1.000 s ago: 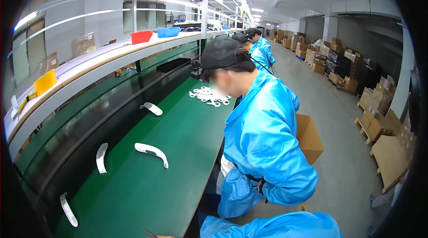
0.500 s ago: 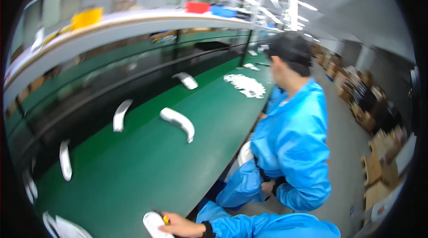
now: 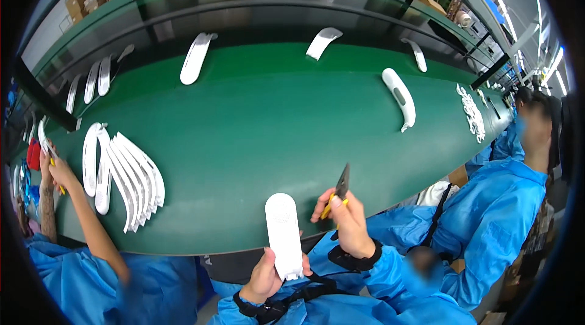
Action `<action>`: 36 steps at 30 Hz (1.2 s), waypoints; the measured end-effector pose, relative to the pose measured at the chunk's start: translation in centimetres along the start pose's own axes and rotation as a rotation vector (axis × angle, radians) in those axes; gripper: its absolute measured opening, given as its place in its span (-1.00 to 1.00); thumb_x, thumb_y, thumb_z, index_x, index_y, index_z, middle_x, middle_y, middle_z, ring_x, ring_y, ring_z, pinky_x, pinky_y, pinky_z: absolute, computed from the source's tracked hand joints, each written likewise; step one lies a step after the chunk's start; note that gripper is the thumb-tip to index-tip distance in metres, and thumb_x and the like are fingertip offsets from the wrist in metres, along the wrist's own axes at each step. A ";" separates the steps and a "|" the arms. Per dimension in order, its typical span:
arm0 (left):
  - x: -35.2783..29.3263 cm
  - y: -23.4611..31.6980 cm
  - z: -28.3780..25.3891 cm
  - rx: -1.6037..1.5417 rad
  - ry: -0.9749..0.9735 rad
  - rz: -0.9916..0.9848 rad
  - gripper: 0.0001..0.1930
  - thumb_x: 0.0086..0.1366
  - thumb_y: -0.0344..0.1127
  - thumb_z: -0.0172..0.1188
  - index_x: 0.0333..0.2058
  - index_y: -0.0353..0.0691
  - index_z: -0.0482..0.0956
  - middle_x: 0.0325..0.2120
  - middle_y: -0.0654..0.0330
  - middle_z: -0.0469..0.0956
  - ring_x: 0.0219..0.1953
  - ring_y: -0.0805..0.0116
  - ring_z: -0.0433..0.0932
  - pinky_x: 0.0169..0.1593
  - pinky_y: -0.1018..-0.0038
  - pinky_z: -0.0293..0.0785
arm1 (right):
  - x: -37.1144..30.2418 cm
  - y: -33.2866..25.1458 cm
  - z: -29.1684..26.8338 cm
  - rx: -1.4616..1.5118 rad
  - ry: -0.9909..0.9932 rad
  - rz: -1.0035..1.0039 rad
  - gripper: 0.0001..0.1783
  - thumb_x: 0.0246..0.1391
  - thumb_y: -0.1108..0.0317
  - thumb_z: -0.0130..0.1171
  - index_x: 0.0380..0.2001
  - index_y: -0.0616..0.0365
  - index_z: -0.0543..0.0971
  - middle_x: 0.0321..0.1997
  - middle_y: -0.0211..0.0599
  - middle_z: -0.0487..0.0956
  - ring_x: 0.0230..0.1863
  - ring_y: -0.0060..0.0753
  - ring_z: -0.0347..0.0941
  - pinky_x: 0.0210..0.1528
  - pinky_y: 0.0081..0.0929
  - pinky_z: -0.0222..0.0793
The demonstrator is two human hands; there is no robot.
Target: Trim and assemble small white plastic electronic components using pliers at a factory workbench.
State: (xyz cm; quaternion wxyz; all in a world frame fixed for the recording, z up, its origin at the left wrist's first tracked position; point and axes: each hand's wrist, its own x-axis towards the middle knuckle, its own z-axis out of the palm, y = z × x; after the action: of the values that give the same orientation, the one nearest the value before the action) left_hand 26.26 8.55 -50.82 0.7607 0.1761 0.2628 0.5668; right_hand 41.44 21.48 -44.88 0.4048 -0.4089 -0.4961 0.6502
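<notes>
My left hand (image 3: 263, 277) is closed around the lower end of a long white plastic part (image 3: 282, 227) with a rounded top and a jagged bottom edge. The part is tilted up over the table's near edge. Just to its right, my right hand (image 3: 350, 224) grips a pair of pliers (image 3: 343, 185) with yellow handles and dark pointed jaws. The jaws point upward, apart from the white part.
On the green table (image 3: 244, 142), a fanned stack of white parts (image 3: 137, 179) lies left, with a curved white part (image 3: 399, 98) at right and small white pieces (image 3: 470, 115) beyond it. Co-workers in blue sit on both sides; the left one's hands (image 3: 58, 169) hold a yellow-handled tool.
The view has swung from the co-worker on the right to the table ahead. Both my hands now show, with the pliers raised away from the white part.
</notes>
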 end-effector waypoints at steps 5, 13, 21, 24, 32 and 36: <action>-0.1 0.1 -0.6 -0.092 -0.052 0.004 -0.16 0.45 0.31 -0.39 0.34 -0.39 0.04 -0.14 -0.08 0.55 -0.17 0.20 0.58 -0.03 0.31 0.50 | 0.3 -0.7 0.8 -0.050 -0.005 -0.122 -0.71 0.36 0.26 -0.02 -0.05 0.29 0.44 -0.31 -0.26 0.56 -0.25 -0.44 0.49 -0.13 -0.46 0.38; -0.7 -1.3 -1.3 -0.243 -0.131 -0.068 -0.20 0.44 0.28 -0.25 0.30 -0.40 0.14 -0.13 -0.03 0.54 -0.10 0.17 0.57 0.06 0.26 0.48 | 0.7 -0.2 -0.4 0.054 -0.095 -0.194 -0.79 0.34 0.30 -0.04 -0.24 0.26 0.40 -0.34 -0.15 0.55 -0.26 -0.30 0.52 -0.12 -0.31 0.45; -0.1 -2.7 -2.2 -0.405 -0.225 -0.132 -0.14 0.39 0.35 -0.21 0.29 -0.40 0.14 -0.12 -0.01 0.50 -0.04 0.12 0.54 0.10 0.18 0.44 | 1.0 0.3 0.6 0.004 -0.059 -0.202 -0.75 0.38 0.28 -0.06 -0.29 0.27 0.38 -0.41 -0.14 0.55 -0.32 -0.28 0.53 -0.15 -0.22 0.49; 0.2 -2.6 -2.2 -0.384 -0.233 -0.127 -0.15 0.39 0.35 -0.20 0.26 -0.41 0.17 -0.13 -0.01 0.50 -0.06 0.12 0.54 0.10 0.16 0.45 | 1.1 0.9 0.5 -0.029 -0.100 -0.231 -0.74 0.38 0.27 -0.06 -0.29 0.28 0.39 -0.41 -0.17 0.54 -0.33 -0.32 0.52 -0.15 -0.24 0.49; 0.3 -2.5 -1.9 -0.317 -0.167 -0.096 -0.18 0.41 0.34 -0.27 0.18 -0.42 0.27 -0.21 0.01 0.50 -0.19 0.17 0.55 0.01 0.25 0.49 | 1.1 1.3 0.7 -0.109 -0.131 -0.239 -0.70 0.38 0.25 -0.05 -0.34 0.29 0.42 -0.44 -0.20 0.54 -0.35 -0.38 0.50 -0.19 -0.31 0.47; 0.1 -3.1 -1.6 -0.339 -0.165 -0.044 -0.20 0.43 0.33 -0.27 0.18 -0.42 0.27 -0.23 0.01 0.50 -0.22 0.21 0.54 -0.09 0.30 0.49 | 0.9 0.1 1.0 -0.127 -0.133 -0.201 -0.71 0.38 0.28 -0.07 -0.35 0.28 0.42 -0.43 -0.15 0.55 -0.34 -0.36 0.51 -0.15 -0.31 0.47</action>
State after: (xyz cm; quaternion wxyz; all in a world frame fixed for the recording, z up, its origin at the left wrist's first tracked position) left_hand 27.69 7.65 -53.89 0.8107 0.0856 0.1038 0.5699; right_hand 40.20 21.95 -44.95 0.4074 -0.3378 -0.6005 0.5995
